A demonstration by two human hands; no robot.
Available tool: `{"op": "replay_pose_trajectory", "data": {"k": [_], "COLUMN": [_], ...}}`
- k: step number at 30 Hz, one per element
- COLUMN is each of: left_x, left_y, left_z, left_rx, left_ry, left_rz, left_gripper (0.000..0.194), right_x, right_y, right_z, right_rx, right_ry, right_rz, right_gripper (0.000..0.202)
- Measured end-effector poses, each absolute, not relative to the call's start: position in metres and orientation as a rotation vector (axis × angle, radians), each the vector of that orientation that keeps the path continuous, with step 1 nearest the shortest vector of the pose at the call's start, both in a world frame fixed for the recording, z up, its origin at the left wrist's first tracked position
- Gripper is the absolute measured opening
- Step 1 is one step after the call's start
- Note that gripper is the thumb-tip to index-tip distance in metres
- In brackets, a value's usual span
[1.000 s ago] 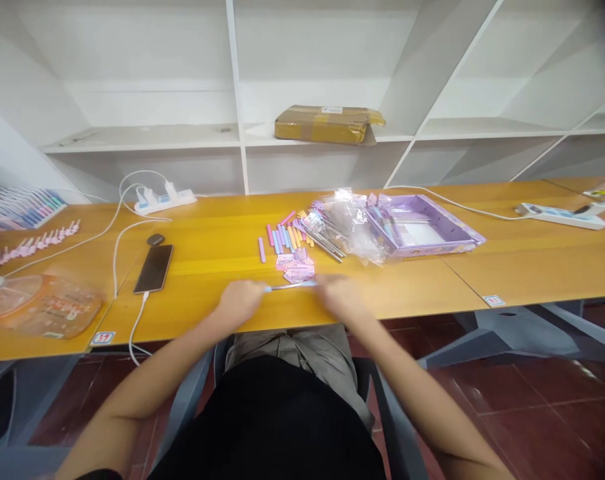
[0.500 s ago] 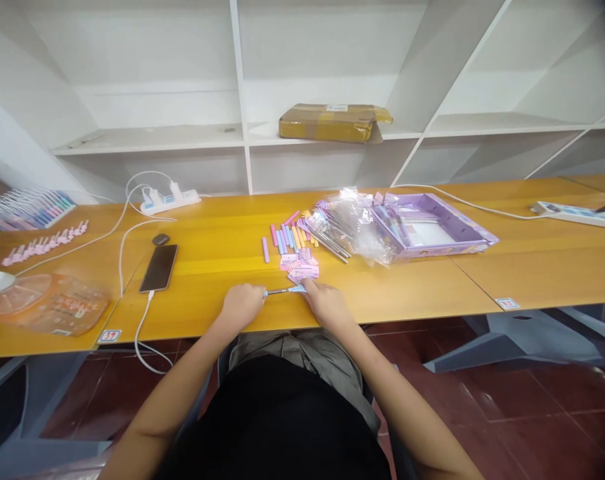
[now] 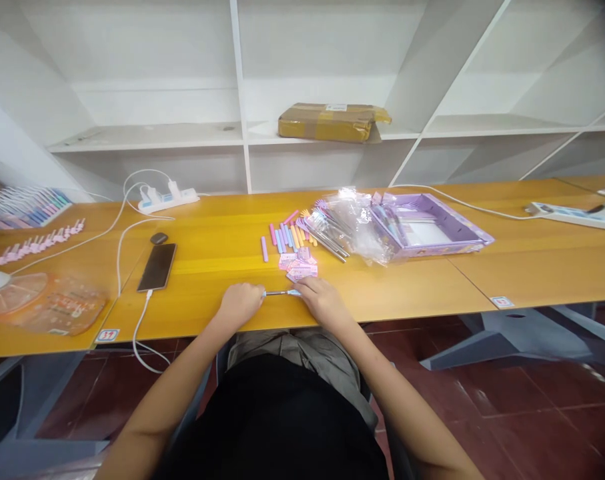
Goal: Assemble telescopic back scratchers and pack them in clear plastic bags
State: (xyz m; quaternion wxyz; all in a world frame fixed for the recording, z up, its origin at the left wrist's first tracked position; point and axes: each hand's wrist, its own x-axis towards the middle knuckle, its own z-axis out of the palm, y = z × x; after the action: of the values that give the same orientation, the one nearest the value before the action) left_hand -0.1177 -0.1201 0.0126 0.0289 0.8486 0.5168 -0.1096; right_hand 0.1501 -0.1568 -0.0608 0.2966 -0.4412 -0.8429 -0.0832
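A thin pen-like stick [image 3: 277, 293] with a metal shaft and light blue ends lies level between my hands, near the table's front edge. My left hand [image 3: 241, 304] is closed round its left end. The fingers of my right hand [image 3: 322, 300] pinch the blue right end. Just beyond my right hand are small pink printed packets [image 3: 302, 269]. Behind them lie several short purple, pink, blue and yellow sticks [image 3: 283, 238]. Metal rods [image 3: 332, 247] and a crumpled clear plastic bag [image 3: 357, 223] rest to the right, against a purple tray [image 3: 445, 248].
On the left are a phone [image 3: 157, 267] on a white cable, a black earbud case [image 3: 159, 238], a power strip [image 3: 169, 200], a large orange bottle [image 3: 49, 303] and rows of pens [image 3: 29, 208]. A taped cardboard box [image 3: 327, 123] sits on the shelf.
The fingers of my right hand have shifted slightly on the blue end of the stick. The whole view has moved a little; my left hand keeps its hold.
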Motion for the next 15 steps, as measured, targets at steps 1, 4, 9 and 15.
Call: {"op": "replay_pose_trajectory", "data": {"k": [1, 4, 9, 15], "left_x": [-0.115, -0.11, -0.184, -0.322], "left_y": [-0.12, -0.119, -0.095, -0.089], "left_z": [0.012, 0.015, 0.044, 0.069], "left_rx": [2.62, 2.621, 2.71, 2.678], "left_ry": [1.597, 1.594, 1.642, 1.815], "left_rz": [-0.337, -0.341, -0.348, -0.222], "left_gripper": [0.042, 0.042, 0.04, 0.021], "right_x": [0.148, 0.151, 0.245, 0.393], "right_y": [-0.156, -0.15, -0.158, -0.232], "right_z": [-0.061, -0.06, -0.044, -0.033], "right_rx": [-1.17, -1.176, -1.191, -1.435], "right_ry": [-2.247, -2.266, -2.208, -1.933], "right_rz": [-0.228, -0.244, -0.255, -0.421], "right_gripper": [0.028, 0.028, 0.034, 0.034]}}
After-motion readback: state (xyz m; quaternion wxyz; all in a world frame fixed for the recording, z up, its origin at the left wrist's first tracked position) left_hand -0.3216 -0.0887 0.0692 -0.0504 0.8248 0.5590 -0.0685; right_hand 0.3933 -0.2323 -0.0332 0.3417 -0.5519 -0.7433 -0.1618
